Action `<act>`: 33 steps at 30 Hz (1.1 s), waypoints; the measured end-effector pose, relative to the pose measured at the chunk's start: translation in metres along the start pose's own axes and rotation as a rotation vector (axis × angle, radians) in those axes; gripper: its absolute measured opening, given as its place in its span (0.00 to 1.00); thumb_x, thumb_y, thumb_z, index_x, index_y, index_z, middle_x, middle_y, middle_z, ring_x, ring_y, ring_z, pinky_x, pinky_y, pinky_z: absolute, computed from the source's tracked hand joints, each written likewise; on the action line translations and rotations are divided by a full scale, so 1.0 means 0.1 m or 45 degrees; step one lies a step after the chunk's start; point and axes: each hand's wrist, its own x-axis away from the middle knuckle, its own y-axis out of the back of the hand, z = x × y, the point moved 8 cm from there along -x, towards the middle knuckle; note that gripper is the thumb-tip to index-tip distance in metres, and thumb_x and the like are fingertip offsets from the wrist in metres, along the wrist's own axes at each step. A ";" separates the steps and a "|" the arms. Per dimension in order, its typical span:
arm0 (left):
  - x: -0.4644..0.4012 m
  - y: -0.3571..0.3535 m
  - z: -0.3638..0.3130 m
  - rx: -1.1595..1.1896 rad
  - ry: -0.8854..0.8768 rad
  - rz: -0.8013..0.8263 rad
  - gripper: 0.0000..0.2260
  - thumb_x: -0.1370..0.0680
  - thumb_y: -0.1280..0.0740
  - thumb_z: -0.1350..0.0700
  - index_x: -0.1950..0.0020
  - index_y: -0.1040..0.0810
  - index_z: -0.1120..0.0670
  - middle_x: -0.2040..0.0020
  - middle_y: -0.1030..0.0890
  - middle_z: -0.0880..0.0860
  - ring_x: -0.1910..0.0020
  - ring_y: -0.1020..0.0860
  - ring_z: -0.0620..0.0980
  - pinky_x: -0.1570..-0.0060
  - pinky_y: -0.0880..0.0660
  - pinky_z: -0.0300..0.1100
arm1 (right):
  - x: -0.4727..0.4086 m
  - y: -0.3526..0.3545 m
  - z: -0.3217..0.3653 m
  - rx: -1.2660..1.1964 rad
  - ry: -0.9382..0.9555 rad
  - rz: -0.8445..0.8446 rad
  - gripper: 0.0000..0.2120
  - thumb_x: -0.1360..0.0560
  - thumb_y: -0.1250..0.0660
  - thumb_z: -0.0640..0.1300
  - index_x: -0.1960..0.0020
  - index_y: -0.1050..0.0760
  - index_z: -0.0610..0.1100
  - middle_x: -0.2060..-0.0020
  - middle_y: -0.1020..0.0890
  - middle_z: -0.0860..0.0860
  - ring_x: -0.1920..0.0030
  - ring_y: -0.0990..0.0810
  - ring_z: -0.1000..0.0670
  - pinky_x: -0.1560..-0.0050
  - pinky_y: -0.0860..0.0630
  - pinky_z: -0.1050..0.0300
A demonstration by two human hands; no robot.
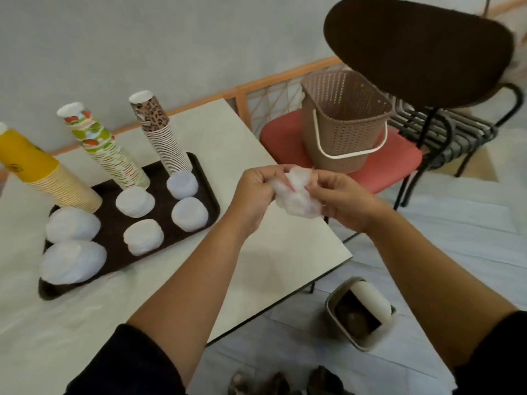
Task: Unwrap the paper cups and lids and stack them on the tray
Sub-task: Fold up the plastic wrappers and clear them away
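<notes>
A dark brown tray (114, 223) lies on the white table and carries three tall cup stacks: a yellow stack (42, 178), a fruit-patterned stack (108, 149) and a leopard-print stack (162, 135). Several piles of white lids (134, 201) stand in front of them on the tray. Right of the tray, over the table's right edge, my left hand (256, 192) and my right hand (339, 198) both grip a crumpled ball of clear plastic wrap (296, 195) held between them.
A beige perforated basket (342, 121) with a white handle sits on a red-seated chair (393, 161) beyond my hands. A small bin with a white swing lid (362, 312) stands on the floor below the table's right edge. The white table (256, 266) ends near my forearms.
</notes>
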 end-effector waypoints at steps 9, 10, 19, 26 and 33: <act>0.08 -1.56 0.85 -0.482 0.109 0.456 0.10 0.22 0.35 0.54 0.48 0.18 0.58 0.52 0.24 0.48 0.54 0.26 0.41 0.54 0.33 0.23 | 1.02 1.39 -0.70 0.263 -0.143 -0.457 0.10 0.29 0.37 0.24 0.57 0.24 0.37 0.67 0.19 0.50 0.65 0.21 0.55 0.63 0.25 0.65; 0.12 -1.73 0.95 -0.581 0.053 0.525 0.09 0.22 0.34 0.56 0.47 0.18 0.58 0.51 0.25 0.48 0.53 0.26 0.41 0.54 0.34 0.23 | 1.11 1.47 -0.83 0.282 -0.177 -0.493 0.11 0.29 0.36 0.24 0.59 0.23 0.39 0.66 0.19 0.51 0.64 0.22 0.57 0.62 0.26 0.66; 0.42 -2.40 2.76 -1.069 0.205 0.886 0.11 0.22 0.36 0.55 0.42 0.21 0.57 0.38 0.26 0.53 0.37 0.31 0.53 0.40 0.35 0.38 | 1.60 1.97 -2.74 0.444 -0.729 -0.789 0.06 0.27 0.31 0.37 0.54 0.21 0.48 0.63 0.18 0.46 0.64 0.24 0.53 0.61 0.28 0.65; 0.73 -2.37 4.31 -1.294 0.580 1.071 0.23 0.21 0.37 0.53 0.27 0.37 0.50 0.25 0.49 0.52 0.27 0.46 0.52 0.31 0.38 0.42 | 1.42 1.94 -4.23 0.622 -0.894 -0.710 0.21 0.22 0.37 0.45 0.30 0.33 0.45 0.32 0.32 0.48 0.38 0.27 0.51 0.39 0.33 0.63; 0.76 -2.37 5.40 -1.217 0.737 1.129 0.26 0.20 0.39 0.57 0.23 0.44 0.50 0.23 0.45 0.49 0.26 0.41 0.49 0.30 0.39 0.41 | 1.17 2.02 -5.36 0.620 -1.064 -0.640 0.27 0.20 0.41 0.44 0.25 0.46 0.43 0.26 0.42 0.43 0.30 0.34 0.45 0.33 0.37 0.58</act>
